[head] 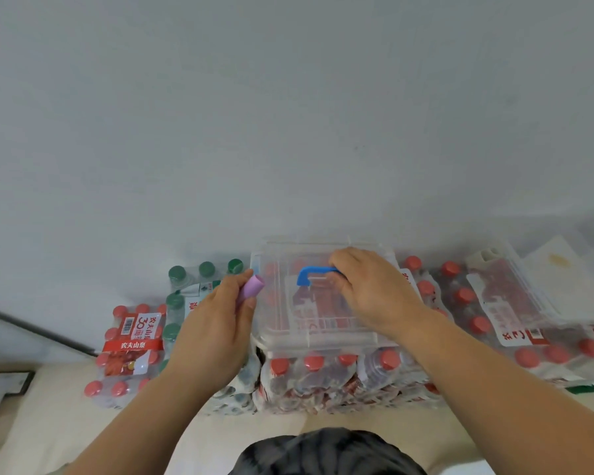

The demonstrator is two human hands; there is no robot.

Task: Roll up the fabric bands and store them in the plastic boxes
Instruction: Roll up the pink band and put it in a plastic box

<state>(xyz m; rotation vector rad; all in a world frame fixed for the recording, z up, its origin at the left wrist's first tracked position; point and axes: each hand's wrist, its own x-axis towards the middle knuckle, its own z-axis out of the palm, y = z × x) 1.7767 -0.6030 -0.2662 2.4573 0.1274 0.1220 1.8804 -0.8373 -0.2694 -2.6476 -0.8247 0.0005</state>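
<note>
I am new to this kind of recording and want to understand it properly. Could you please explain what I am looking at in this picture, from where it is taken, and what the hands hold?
There is no machine here: a person works with bare hands. The one picture comes from a camera worn on the head, looking forward and down, so both arms reach in from the bottom edge. The left hand holds a small purple roll of fabric. The right hand grips the blue handle on the lid of a clear plastic box. That box stands on shrink-wrapped packs of red-capped bottles. Green-capped bottles stand to the left, and a second clear box lies to the right. Behind them is a plain wall.
</note>
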